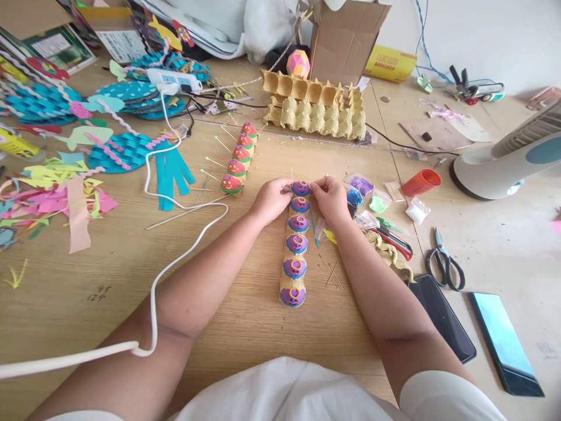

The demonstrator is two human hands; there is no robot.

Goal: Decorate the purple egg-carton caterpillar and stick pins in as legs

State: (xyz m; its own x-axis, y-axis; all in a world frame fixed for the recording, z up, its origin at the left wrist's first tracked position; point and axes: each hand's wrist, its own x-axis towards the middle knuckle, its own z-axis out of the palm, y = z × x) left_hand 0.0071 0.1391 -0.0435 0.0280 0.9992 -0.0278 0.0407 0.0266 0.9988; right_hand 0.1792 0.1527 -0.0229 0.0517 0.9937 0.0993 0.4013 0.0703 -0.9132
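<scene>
A caterpillar made from an egg-carton strip (pixel 295 243) lies lengthwise before me, its humps covered in purple and blue clay with orange rings and small faces. At its far end, my left hand (pixel 274 202) is closed, fingertips pinching the left side of the last hump. A thin stick with a yellow tip (pixel 292 171) stands up there. My right hand (pixel 332 200) is pinched at the opposite side of that hump, around a thin stick whose yellow tip (pixel 326 176) shows above the fingers. Several loose toothpicks (pixel 331 275) lie right of the strip, near a blue clay tool (pixel 314 229).
A red-and-green egg-carton caterpillar (pixel 236 168) with sticks lies at left, near a white cable (pixel 175 266). Egg cartons (pixel 322 117) stand behind. Clay bags (pixel 362 186), a cutter knife (pixel 394 240), scissors (pixel 445 263) and two phones (pixel 442 316) are at right. Paper scraps (pixel 56 193) lie left.
</scene>
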